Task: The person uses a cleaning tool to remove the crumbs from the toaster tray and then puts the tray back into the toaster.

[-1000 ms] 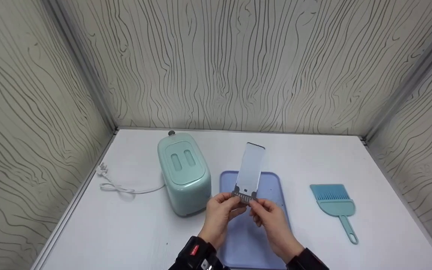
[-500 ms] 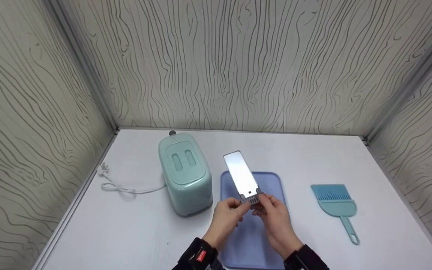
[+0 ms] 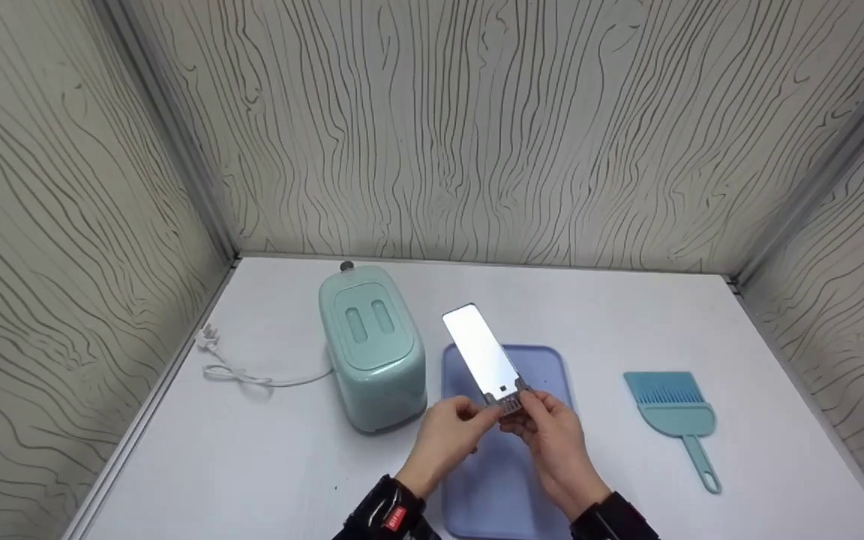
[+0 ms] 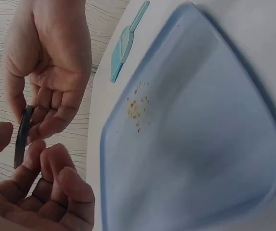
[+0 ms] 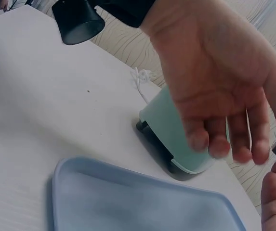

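Observation:
Both hands hold a toaster crumb tray (image 3: 483, 352), a long shiny plate with a grey slotted end, above a blue tray (image 3: 503, 487). My left hand (image 3: 448, 433) pinches the left corner of the slotted end; my right hand (image 3: 554, 439) pinches the right corner. The plate points away and to the left, reflecting bright light. In the left wrist view, the crumb tray (image 4: 22, 137) shows only as a dark edge between the hands. Brown crumbs (image 4: 135, 109) lie on the blue tray there. Left of the hands stands a mint-green toaster (image 3: 372, 352).
A white cord with a plug (image 3: 208, 339) trails left from the toaster. At the right lies a green dustpan-and-brush piece (image 3: 676, 416), blue bristles pointing away. Patterned panels (image 3: 477, 135) wall the white table (image 3: 252, 457) at the back and sides.
The crumb tray has swung from pointing slightly right to pointing left, and its face now reflects bright white. Both hands have shifted slightly and keep their hold on its slotted end.

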Motion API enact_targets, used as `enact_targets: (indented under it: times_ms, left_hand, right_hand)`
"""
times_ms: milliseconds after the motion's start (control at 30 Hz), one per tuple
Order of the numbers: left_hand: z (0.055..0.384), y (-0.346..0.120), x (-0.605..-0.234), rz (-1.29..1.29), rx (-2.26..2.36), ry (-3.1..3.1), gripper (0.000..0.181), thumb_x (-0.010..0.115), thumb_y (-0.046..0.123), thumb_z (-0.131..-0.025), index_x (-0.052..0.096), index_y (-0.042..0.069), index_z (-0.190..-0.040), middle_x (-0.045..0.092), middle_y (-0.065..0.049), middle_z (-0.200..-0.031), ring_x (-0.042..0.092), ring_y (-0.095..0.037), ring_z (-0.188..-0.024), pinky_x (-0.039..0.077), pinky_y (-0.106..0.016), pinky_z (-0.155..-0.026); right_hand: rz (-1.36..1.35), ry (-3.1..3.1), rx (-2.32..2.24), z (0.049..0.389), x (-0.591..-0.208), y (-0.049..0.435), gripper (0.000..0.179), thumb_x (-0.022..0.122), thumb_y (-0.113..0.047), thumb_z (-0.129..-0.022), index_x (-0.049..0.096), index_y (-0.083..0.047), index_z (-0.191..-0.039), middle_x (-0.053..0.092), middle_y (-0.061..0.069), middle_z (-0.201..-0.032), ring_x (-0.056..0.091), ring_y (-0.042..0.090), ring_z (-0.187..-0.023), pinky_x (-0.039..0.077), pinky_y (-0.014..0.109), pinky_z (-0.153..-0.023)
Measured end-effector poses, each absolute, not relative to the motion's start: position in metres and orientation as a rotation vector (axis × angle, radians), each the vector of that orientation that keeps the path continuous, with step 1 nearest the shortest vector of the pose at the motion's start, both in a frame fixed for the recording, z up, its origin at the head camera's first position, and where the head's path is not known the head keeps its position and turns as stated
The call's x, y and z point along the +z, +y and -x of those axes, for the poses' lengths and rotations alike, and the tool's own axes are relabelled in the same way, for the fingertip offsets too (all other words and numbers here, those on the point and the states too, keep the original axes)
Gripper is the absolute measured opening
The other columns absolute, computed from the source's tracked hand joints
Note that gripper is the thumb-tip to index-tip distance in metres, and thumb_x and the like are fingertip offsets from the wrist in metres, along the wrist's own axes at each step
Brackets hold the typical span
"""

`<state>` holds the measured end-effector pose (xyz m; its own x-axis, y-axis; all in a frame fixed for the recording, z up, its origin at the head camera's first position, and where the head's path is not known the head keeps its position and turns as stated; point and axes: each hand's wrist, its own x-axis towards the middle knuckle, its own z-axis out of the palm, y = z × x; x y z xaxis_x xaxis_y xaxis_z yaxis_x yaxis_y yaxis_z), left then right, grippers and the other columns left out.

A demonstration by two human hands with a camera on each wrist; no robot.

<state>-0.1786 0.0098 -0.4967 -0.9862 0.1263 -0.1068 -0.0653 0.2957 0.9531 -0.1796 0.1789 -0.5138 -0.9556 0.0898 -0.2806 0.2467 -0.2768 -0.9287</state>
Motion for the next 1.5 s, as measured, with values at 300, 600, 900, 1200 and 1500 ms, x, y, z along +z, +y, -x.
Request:
enact_targets:
  times_ms: [300, 600, 900, 1200, 1500]
  left_hand:
    - [0.212, -0.059, -0.441, -0.149, 1.841, 3.028, 0.008, 0.069, 0.016, -0.095, 0.071, 0.009, -0.097, 0.069, -0.002, -0.093, 0.062, -0.016, -0.082, 0.053, -0.030, -0.073]
    - [0.251, -0.114, -0.442, 0.214, 1.613, 3.189, 0.034, 0.064, 0.022, -0.094, 0.064, 0.002, -0.122, 0.058, -0.018, -0.126, 0.049, -0.037, -0.119, 0.042, -0.052, -0.099]
    - [0.266, -0.126, -0.470, 0.341, 1.523, 2.903, 0.073, 0.056, 0.033, -0.096, 0.027, 0.012, -0.160, 0.020, -0.021, -0.159, 0.035, -0.047, -0.139, 0.037, -0.062, -0.110]
    - [0.271, -0.123, -0.484, 0.337, 1.561, 2.829, 0.075, 0.045, 0.028, -0.099, 0.011, 0.011, -0.164, 0.007, -0.025, -0.166, 0.033, -0.049, -0.145, 0.035, -0.061, -0.114]
    - [0.271, -0.125, -0.477, 0.357, 1.502, 2.862, 0.069, 0.044, 0.022, -0.102, 0.016, 0.009, -0.164, 0.006, -0.029, -0.167, 0.022, -0.051, -0.149, 0.028, -0.067, -0.116]
  right_hand:
    - [-0.452, 1.834, -2.405, 0.179, -0.511, 0.187, 0.037, 0.052, -0.019, -0.107, 0.047, 0.010, -0.130, 0.072, 0.014, -0.107, 0.073, 0.019, -0.089, 0.061, 0.034, -0.081]
    - [-0.454, 1.819, -2.403, 0.175, -0.513, 0.189, 0.037, 0.052, -0.019, -0.108, 0.047, 0.010, -0.129, 0.073, 0.015, -0.108, 0.073, 0.020, -0.089, 0.061, 0.034, -0.080]
    - [-0.432, 1.827, -2.395, 0.174, -0.513, 0.190, 0.034, 0.051, -0.019, -0.108, 0.048, 0.009, -0.126, 0.072, 0.014, -0.108, 0.073, 0.020, -0.089, 0.061, 0.034, -0.080]
    - [-0.446, 1.837, -2.379, 0.173, -0.514, 0.191, 0.034, 0.051, -0.020, -0.108, 0.047, 0.009, -0.126, 0.072, 0.014, -0.107, 0.073, 0.021, -0.089, 0.061, 0.034, -0.079]
    - [-0.446, 1.807, -2.383, 0.170, -0.518, 0.186, 0.033, 0.050, -0.018, -0.108, 0.046, 0.009, -0.125, 0.073, 0.015, -0.106, 0.073, 0.022, -0.089, 0.061, 0.035, -0.078]
